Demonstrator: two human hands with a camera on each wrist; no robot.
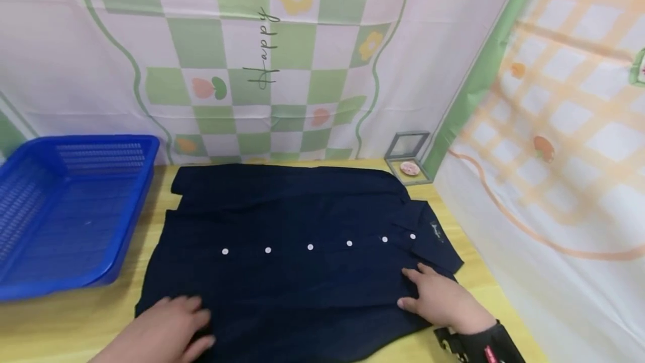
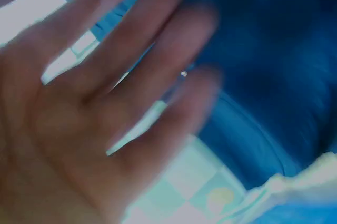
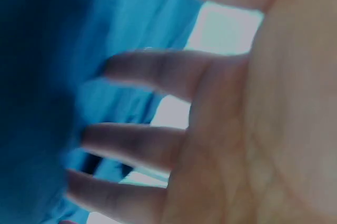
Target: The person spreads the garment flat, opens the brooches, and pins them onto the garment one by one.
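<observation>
Along the lower edge of the frame, both hands lie palm-down with fingers straight and slightly spread on the navy button-up shirt [image 1: 297, 251], spread flat mid-frame on the wooden table [image 1: 65, 324]. Left hand [image 1: 168, 329] presses the hem at lower left; right hand [image 1: 438, 298] rests below the collar at lower right.

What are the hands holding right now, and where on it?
Nothing is gripped. The left hand lies flat on the dark shirt near its hem; the right hand lies flat on it just below the collar.

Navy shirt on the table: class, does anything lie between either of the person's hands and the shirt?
Nothing visible does. The left hand rests flat on the navy shirt near its hem, and the right hand lies flat on it below the collar. The blue basket stands apart to the left.
</observation>
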